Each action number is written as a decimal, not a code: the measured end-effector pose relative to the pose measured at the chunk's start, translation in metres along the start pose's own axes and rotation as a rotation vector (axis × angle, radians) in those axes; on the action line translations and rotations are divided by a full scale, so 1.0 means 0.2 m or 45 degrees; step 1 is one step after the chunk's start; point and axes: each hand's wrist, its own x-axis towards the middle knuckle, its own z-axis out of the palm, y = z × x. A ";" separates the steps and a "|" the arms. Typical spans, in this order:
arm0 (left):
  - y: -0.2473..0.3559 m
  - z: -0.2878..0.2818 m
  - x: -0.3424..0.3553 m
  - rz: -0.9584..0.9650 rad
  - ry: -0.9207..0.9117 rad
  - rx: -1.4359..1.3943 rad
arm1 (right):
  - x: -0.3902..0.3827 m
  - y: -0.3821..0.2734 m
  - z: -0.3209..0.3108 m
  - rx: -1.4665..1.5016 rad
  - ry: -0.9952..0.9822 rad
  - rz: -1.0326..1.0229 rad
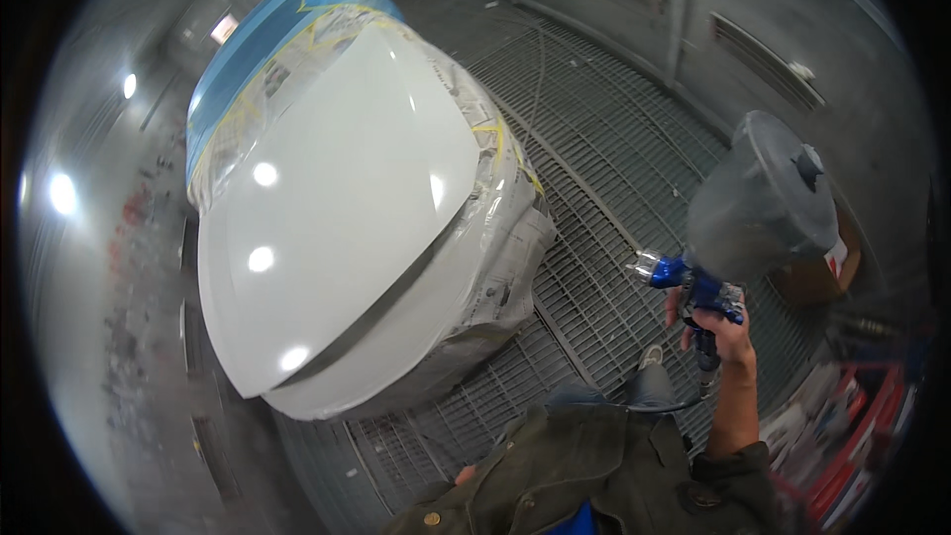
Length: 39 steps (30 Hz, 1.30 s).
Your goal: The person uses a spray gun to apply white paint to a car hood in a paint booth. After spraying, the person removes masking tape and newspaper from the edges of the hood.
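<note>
Though I can't tell how the left grip (465, 476) stands, the right grip (731, 331) clasps a spray gun (670, 271) at three o'clock.

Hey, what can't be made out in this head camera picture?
- Left hand: head view, the dark jacket hides all but what looks like a sliver of skin.
- Fill level of the spray gun cup: head view, its cloudy wall hides it.
- Brown box: head view, partly behind the cup.
- Red and pale items: head view, blurred near the rim.
</note>
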 end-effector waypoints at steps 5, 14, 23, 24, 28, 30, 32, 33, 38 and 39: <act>0.56 0.23 0.02 -0.108 0.105 -0.209 | 0.48 -0.20 -0.38 -0.152 -0.058 0.127; 1.34 0.49 0.21 -0.384 0.250 -0.606 | 1.34 -0.05 -0.48 -0.133 -0.505 0.493; 1.87 0.36 0.50 -0.516 0.355 -0.914 | 2.09 0.01 -0.46 -0.377 -0.744 0.705; 1.92 0.34 0.50 -0.526 0.370 -0.932 | 2.15 0.01 -0.46 -0.359 -0.739 0.667; 2.14 0.19 0.58 -0.629 0.376 -1.020 | 2.44 -0.03 -0.49 -0.428 -0.758 0.610; 2.19 0.24 0.64 -0.584 0.406 -0.997 | 2.56 -0.06 -0.46 -0.393 -0.779 0.608; 2.35 0.17 0.69 -0.648 0.446 -1.045 | 2.66 -0.05 -0.47 -0.357 -0.816 0.636; 2.44 0.12 0.71 -0.683 0.467 -1.070 | 2.71 -0.04 -0.48 -0.364 -0.853 0.652; 2.85 0.08 0.83 -0.779 0.556 -1.127 | 3.03 -0.02 -0.62 -0.357 -0.982 0.754; 2.92 0.08 0.86 -0.810 0.557 -1.154 | 3.09 -0.01 -0.65 -0.349 -0.993 0.771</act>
